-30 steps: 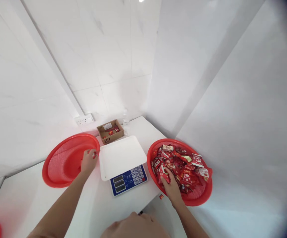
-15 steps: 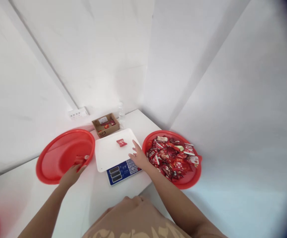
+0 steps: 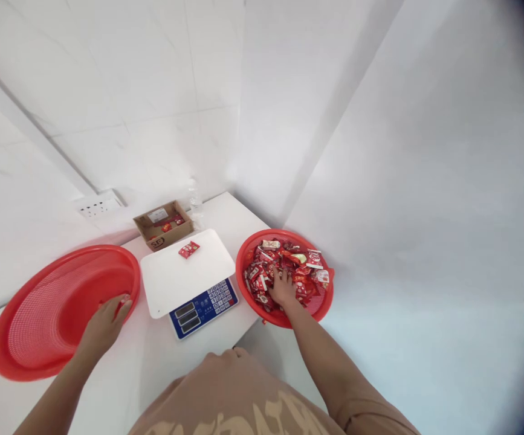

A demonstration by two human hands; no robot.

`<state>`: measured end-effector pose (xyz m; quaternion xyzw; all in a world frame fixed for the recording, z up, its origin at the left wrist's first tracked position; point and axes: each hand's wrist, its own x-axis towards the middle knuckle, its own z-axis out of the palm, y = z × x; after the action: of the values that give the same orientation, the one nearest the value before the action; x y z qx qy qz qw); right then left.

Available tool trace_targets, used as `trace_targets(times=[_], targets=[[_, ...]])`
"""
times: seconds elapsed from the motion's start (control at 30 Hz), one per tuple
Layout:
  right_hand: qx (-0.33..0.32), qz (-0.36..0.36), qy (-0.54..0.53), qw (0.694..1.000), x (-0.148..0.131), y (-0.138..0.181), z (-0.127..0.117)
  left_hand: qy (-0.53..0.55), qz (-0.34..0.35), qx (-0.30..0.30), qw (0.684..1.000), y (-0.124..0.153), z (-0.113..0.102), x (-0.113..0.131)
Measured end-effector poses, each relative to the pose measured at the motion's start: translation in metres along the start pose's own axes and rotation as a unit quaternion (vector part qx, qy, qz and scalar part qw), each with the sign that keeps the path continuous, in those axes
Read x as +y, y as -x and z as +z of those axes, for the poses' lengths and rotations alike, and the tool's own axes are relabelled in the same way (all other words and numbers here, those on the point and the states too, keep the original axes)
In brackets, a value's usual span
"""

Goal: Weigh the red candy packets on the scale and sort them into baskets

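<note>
1. Lower left of the frame: a first basket (image 3: pixel 35 326) on the worktop (image 3: pixel 130 356).
2. Lower middle: a scale (image 3: pixel 203 309), one lone packet (image 3: pixel 189 249) on its tray (image 3: pixel 184 281).
3. Just right of the scale: a second basket (image 3: pixel 239 263), heaped packets (image 3: pixel 302 289) inside.
4. Behind the tray: a box (image 3: pixel 173 234), a bottle (image 3: pixel 194 196) at its right.

We find open air over the white tray (image 3: pixel 182 281), mid-frame, between left hand (image 3: pixel 102 329) and right hand (image 3: pixel 284 291); one red packet (image 3: pixel 189 249) lies toward its far side. Behind, carton (image 3: pixel 164 237) and bottle (image 3: pixel 194 194) obstruct. At left we meet the red basket (image 3: pixel 35 329); right of centre, the filled basket (image 3: pixel 240 272) stands just beside the tray. Bare bench (image 3: pixel 147 350), lower centre-left, offers passage.
</note>
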<state>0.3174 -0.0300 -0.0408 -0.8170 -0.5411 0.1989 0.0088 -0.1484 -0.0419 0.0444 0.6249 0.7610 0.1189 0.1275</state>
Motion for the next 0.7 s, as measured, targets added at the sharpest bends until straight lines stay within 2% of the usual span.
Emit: trace_targets(times=[0.13,0.23,0.37,0.43,0.5,0.6,0.7], targets=[[0.046,-0.031,-0.014,0.998,0.004,-0.005,0.000,0.045,0.094,-0.006,0.995,0.002,0.013,0.045],[0.050,-0.043,-0.108,0.992,0.014,-0.011,-0.007,0.072,0.132,-0.008,0.989,0.013,0.026,0.077],[0.047,-0.029,-0.222,0.974,0.024,-0.014,-0.017,0.096,0.159,-0.051,0.981,0.030,0.041,0.104],[0.056,-0.028,-0.244,0.968,0.027,-0.012,-0.021,0.115,0.159,-0.073,0.978,0.037,0.044,0.111],[0.081,-0.017,-0.302,0.950,0.030,-0.009,-0.026,0.139,0.149,-0.093,0.975,0.040,0.044,0.114],[0.136,0.007,-0.415,0.900,0.029,-0.001,-0.038,0.186,0.113,-0.116,0.969,0.042,0.042,0.121],[0.146,-0.001,-0.495,0.856,0.011,0.011,-0.054,0.268,0.059,-0.165,0.947,0.044,0.039,0.141]])
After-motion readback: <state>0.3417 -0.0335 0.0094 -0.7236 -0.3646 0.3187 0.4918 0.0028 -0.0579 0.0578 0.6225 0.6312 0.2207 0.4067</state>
